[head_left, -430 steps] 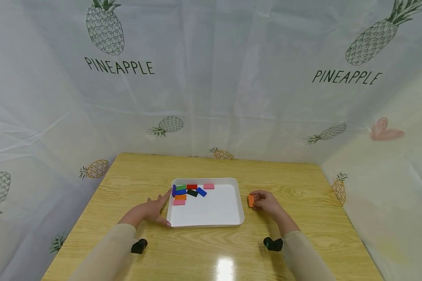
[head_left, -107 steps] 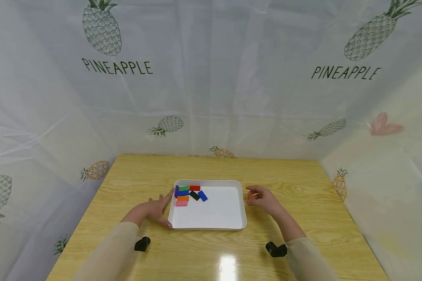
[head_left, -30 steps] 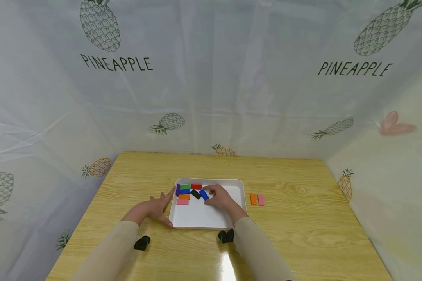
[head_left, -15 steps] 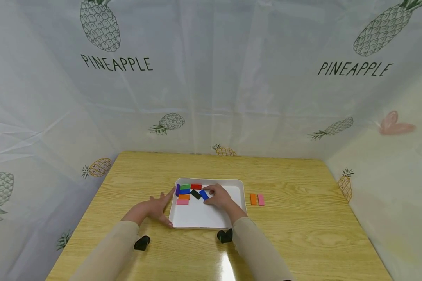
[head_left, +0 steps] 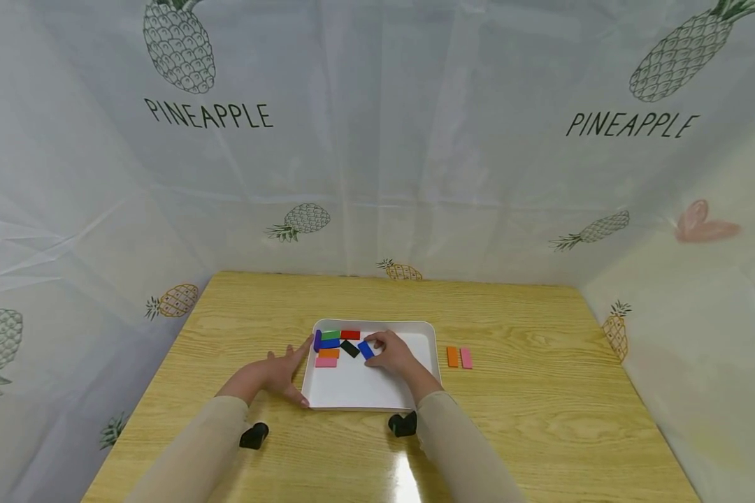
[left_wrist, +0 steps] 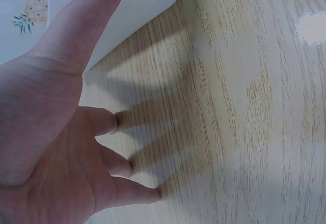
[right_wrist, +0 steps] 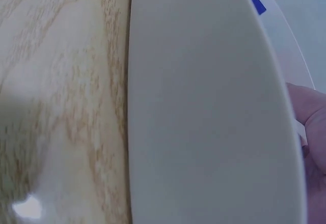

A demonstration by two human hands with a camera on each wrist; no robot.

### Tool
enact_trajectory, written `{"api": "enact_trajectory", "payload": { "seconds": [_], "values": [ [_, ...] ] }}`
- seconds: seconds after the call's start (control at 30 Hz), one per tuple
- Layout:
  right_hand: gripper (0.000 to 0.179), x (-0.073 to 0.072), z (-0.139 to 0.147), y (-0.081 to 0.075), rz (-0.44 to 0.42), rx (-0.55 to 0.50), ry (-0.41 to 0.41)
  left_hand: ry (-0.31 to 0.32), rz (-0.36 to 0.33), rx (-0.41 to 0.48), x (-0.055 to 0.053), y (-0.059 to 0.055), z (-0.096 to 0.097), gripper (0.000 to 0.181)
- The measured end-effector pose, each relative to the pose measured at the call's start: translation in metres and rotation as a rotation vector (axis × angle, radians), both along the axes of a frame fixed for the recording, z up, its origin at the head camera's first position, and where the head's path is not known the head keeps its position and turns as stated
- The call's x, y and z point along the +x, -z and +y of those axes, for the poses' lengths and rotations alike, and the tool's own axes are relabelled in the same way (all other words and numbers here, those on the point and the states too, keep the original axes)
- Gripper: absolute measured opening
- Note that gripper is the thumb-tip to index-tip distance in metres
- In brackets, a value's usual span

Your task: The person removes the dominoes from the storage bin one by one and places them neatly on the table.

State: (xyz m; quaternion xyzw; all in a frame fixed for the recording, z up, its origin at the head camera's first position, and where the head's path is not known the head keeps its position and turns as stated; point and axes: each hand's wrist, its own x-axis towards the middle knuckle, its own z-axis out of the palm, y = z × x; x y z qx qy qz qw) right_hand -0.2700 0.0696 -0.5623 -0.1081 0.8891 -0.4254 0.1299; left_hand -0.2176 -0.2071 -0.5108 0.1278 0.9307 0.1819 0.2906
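A white tray (head_left: pixel 352 392) lies on the table, and several flat, domino-like blocks are inside it. My right hand (head_left: pixel 395 354) reaches into the tray and pinches a slanted blue block (head_left: pixel 365 350) between thumb and finger. Just left of that lies a black block (head_left: pixel 349 348), with a red block (head_left: pixel 350 335) behind it. My left hand (head_left: pixel 281 374) has its fingers spread, with the index finger and thumb touching the tray's left side. In the left wrist view the other fingers of the left hand (left_wrist: pixel 56 147) stretch over the wood. The tray's wall (right_wrist: pixel 214 107) covers much of the right wrist view.
At the tray's left end sit a purple block (head_left: pixel 317 341), green block (head_left: pixel 331 335), second blue block (head_left: pixel 330 344), orange block (head_left: pixel 328 353) and pink block (head_left: pixel 326 362). Right of the tray, another orange block (head_left: pixel 452 357) and pink block (head_left: pixel 466 358) stand side by side on the table (head_left: pixel 528 405).
A pink block has gone from the tray's back to the table, beside the orange one. My right hand has moved from there into the tray; over the last second it stays nearly still.
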Motion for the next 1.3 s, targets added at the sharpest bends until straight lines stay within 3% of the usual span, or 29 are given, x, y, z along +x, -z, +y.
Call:
{"api": "enact_trajectory", "payload": {
  "seconds": [0.47, 1.0, 1.3],
  "values": [
    [0.046, 0.000, 0.002, 0.000, -0.077, -0.047, 0.047, 0.000, 0.003, 0.000, 0.001, -0.003, 0.001, 0.134],
    [0.048, 0.016, 0.021, -0.022, -0.078, -0.060, -0.054, 0.000, -0.002, 0.004, 0.001, -0.002, 0.002, 0.134],
    [0.046, 0.023, 0.044, -0.038, -0.016, -0.090, -0.092, 0.004, -0.003, 0.002, 0.002, -0.004, 0.002, 0.133]
  ]
}}
